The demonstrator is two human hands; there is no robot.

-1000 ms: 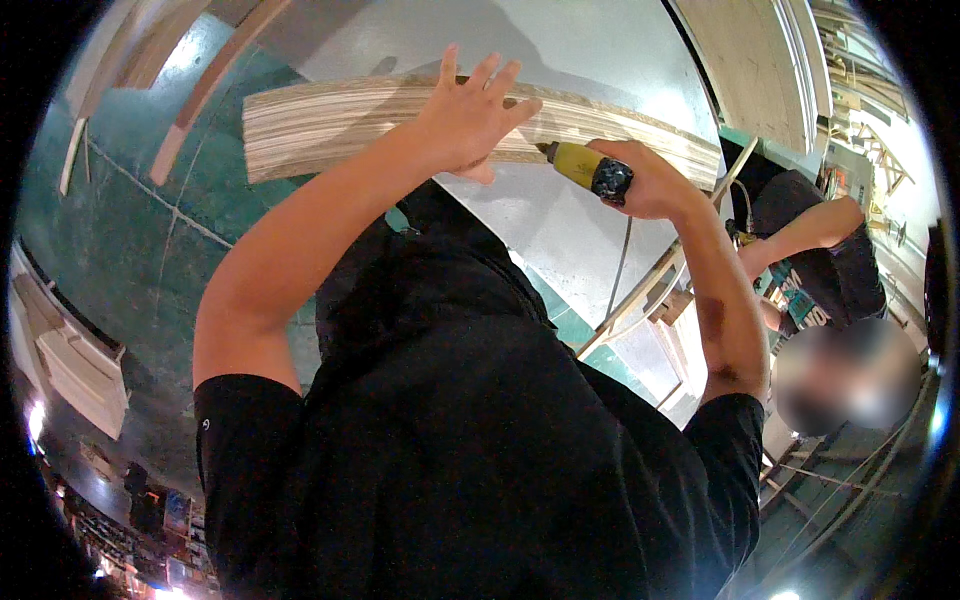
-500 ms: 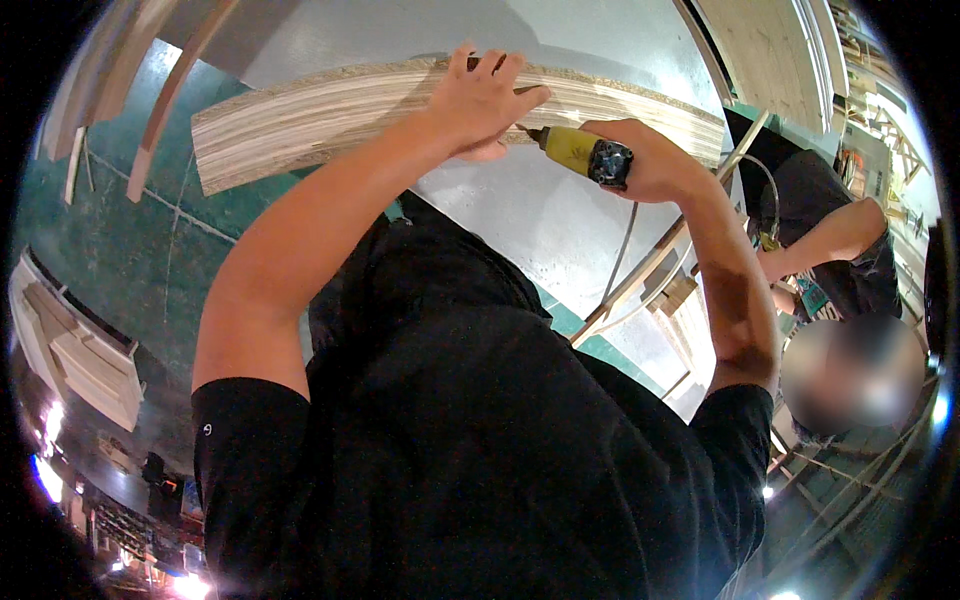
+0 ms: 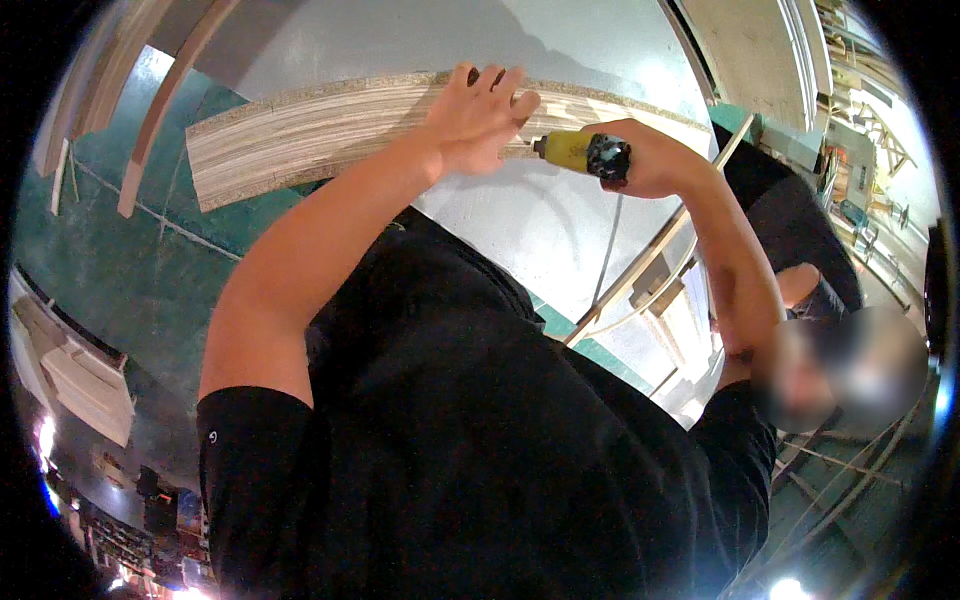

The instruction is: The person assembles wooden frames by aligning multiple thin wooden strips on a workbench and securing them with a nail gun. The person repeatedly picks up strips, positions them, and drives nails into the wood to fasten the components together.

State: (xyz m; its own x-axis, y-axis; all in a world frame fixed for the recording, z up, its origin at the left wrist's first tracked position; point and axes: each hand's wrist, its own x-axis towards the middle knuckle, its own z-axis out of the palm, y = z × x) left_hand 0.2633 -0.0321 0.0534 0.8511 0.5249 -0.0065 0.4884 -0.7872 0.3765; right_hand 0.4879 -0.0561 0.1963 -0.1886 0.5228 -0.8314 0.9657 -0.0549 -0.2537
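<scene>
A long striped wood-grain board (image 3: 300, 137) lies across the grey work surface in front of me. My left hand (image 3: 478, 118) rests on its middle with the fingers spread, bent a little toward the far edge. In my right hand (image 3: 648, 160) is a yellow-green power drill (image 3: 572, 150) with a dark rear end. Its nose points left at the board's near side, just right of my left hand. Whether the tip touches the wood I cannot tell. My right hand's fingers are partly hidden behind the tool.
Pale panels (image 3: 745, 50) are stacked at the far right. Curved wooden strips (image 3: 165, 120) stand at the far left. A wooden frame piece (image 3: 655, 250) slants beside my right forearm. Another person in dark clothes (image 3: 800, 225) is close on my right. White boards (image 3: 85, 385) lie at the left.
The drill's nose has shifted slightly, and the thin bit seen earlier is now hard to make out. My left thumb has drawn in. The other person's arm and head have moved.
</scene>
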